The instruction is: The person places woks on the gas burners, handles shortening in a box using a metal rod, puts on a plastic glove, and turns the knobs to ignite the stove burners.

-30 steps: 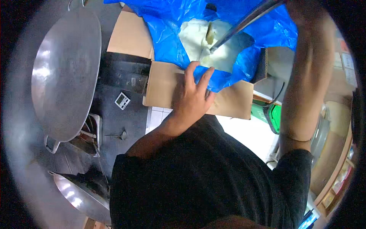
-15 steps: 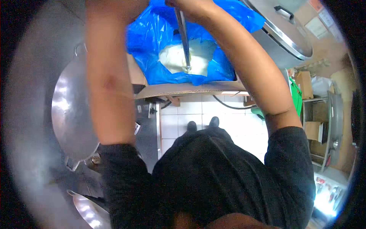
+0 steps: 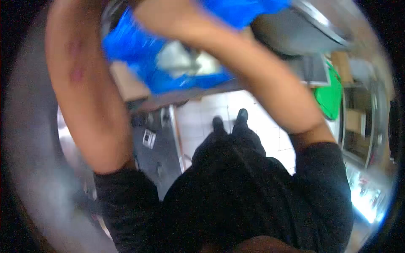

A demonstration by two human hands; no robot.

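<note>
Motion smears my right hand [image 3: 158,14] at the top of the head view. Its fingers are too blurred to read, and no rod can be made out in it. The right forearm crosses above a box lined with a blue plastic bag [image 3: 166,84]. Inside the bag lies a pale white mass [image 3: 174,57], partly covered by the forearm, with a blurred darker spot in its middle. My left forearm rises along the left side, and the left hand is beyond the top edge.
A cardboard flap [image 3: 128,82] juts out left of the bag. A large metal pot [image 3: 291,31] stands at upper right, near a green bag [image 3: 329,97] and a metal shelf [image 3: 356,122]. Below the box is white tiled floor [image 3: 270,130]. A dark metal surface [image 3: 158,164] lies at left.
Both forearms have swung left, and the view has shifted and blurred. The metal rod that my right hand gripped earlier no longer shows clearly. My left hand has left the view.
</note>
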